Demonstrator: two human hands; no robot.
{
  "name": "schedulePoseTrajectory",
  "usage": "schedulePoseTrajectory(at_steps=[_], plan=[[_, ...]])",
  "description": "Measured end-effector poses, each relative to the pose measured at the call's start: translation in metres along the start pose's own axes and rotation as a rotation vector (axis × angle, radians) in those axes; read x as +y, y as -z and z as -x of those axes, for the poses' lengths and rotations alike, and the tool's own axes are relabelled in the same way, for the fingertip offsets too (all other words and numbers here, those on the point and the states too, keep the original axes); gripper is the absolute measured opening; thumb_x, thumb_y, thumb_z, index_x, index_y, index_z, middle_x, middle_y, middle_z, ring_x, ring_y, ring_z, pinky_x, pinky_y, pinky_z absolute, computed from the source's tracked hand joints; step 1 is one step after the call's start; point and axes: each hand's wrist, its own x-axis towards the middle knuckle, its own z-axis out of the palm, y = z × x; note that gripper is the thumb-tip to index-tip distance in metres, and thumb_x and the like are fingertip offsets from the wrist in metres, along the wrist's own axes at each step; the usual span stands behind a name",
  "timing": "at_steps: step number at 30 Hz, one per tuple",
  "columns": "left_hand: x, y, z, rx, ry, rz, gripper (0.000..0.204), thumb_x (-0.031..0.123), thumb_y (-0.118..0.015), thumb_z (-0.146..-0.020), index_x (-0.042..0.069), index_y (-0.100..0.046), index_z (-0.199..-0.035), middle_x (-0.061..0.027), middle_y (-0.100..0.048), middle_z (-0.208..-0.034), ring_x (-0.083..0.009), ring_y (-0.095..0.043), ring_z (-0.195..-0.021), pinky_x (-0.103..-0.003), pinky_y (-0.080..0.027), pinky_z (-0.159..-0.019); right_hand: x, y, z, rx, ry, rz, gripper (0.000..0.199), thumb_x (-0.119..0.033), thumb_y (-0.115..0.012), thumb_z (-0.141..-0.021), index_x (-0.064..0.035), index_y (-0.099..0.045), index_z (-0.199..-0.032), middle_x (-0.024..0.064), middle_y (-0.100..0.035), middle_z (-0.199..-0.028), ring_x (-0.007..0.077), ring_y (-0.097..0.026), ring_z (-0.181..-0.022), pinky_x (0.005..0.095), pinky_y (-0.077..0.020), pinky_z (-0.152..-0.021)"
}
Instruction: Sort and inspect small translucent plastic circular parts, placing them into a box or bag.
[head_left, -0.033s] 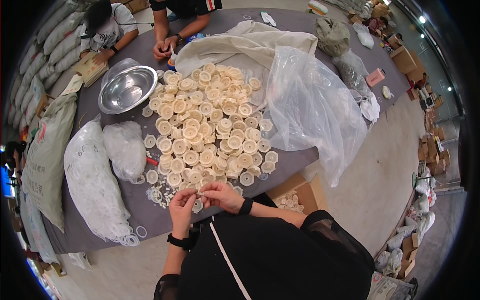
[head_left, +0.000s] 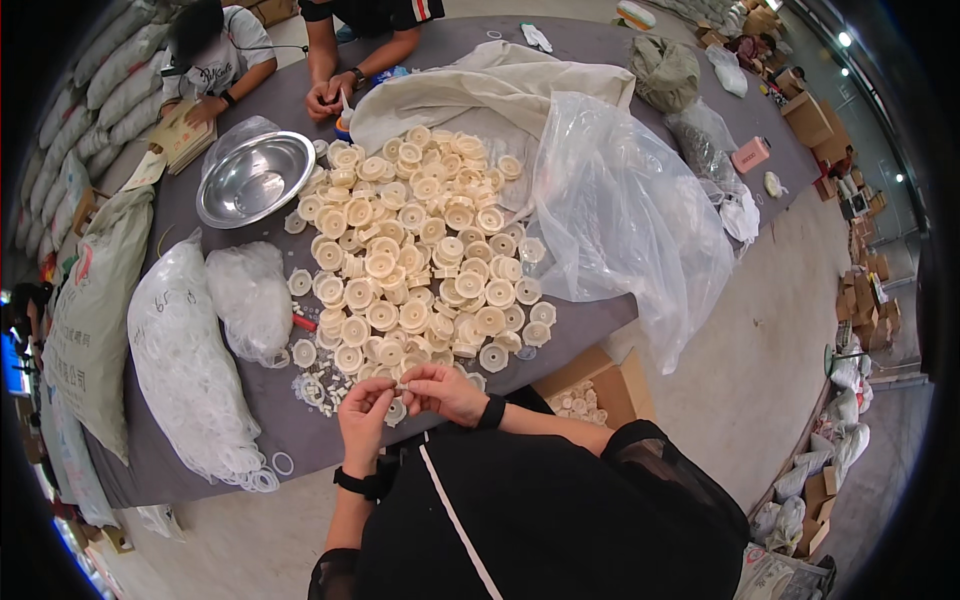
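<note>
At the table's near edge, my left hand (head_left: pixel 366 408) and my right hand (head_left: pixel 447 394) meet, thumbs and fingers pinched together. A small white part (head_left: pixel 402 387) shows at the right fingertips; whatever the left fingers grip is too small to make out. Just beyond lies a heap of cream round plastic caps (head_left: pixel 400 260), some stacked or tilted. Small white plastic pieces (head_left: pixel 322 388) are scattered left of my left hand. Under my fingers a pale round cap (head_left: pixel 395 411) is partly hidden.
A steel bowl (head_left: pixel 256 180), a bag of white rings (head_left: pixel 190 370) and a clear bag (head_left: pixel 248 300) stand left. Plastic sheeting (head_left: pixel 630 210) hangs off the right edge above an open carton (head_left: pixel 630 388). Two people sit across; one person's hands (head_left: pixel 330 97) are near a bottle.
My hands have not visibly moved. At the far left, the other person's hand has shifted slightly over the papers.
</note>
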Motion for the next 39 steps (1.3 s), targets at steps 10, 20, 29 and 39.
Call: schedulePoseTrajectory(at_steps=[10,20,29,39], plan=[[-0.01,0.003,-0.003,-0.033,0.054,0.048,0.013,-0.002,-0.054,-0.078,-0.004,-0.056,-0.091,-0.0088,-0.061,-0.085,-0.0135,-0.06,-0.074,-0.022,-0.046,-0.068,0.002,0.002,0.001,0.045,0.001,0.058,0.015,-0.011,-0.054,-0.083,-0.0033,-0.053,-0.096,0.0051,-0.059,-0.081,0.01,-0.058,-0.068,0.0233,-0.0492,-0.063],[-0.009,-0.001,-0.015,-0.086,0.069,0.012,0.019,-0.001,-0.056,-0.077,-0.004,-0.054,-0.096,-0.0101,-0.061,-0.087,-0.0131,-0.059,-0.074,-0.022,-0.046,-0.069,0.005,0.015,-0.001,0.068,0.069,0.036,0.019,-0.012,-0.053,-0.084,-0.0031,-0.053,-0.1,0.0045,-0.059,-0.082,0.0104,-0.058,-0.07,0.0237,-0.0495,-0.066],[-0.009,-0.011,-0.037,-0.224,0.075,-0.191,0.021,0.0,-0.056,-0.077,-0.003,-0.055,-0.097,-0.0077,-0.061,-0.085,-0.0108,-0.058,-0.072,-0.021,-0.045,-0.068,-0.002,0.022,0.002,0.144,0.054,0.004,0.021,-0.01,-0.051,-0.084,-0.0012,-0.052,-0.104,0.0067,-0.058,-0.088,0.0118,-0.057,-0.073,0.0256,-0.048,-0.069],[-0.043,0.03,-0.167,0.241,-0.596,-1.18,0.032,0.013,-0.062,-0.07,0.002,-0.053,-0.099,-0.0121,-0.054,-0.093,-0.0279,-0.051,-0.09,-0.034,-0.04,-0.078,-0.015,0.044,0.027,0.269,0.217,-0.098,0.015,-0.009,-0.05,-0.084,-0.0023,-0.053,-0.097,0.0056,-0.056,-0.084,0.0138,-0.056,-0.074,0.025,-0.0467,-0.068]])
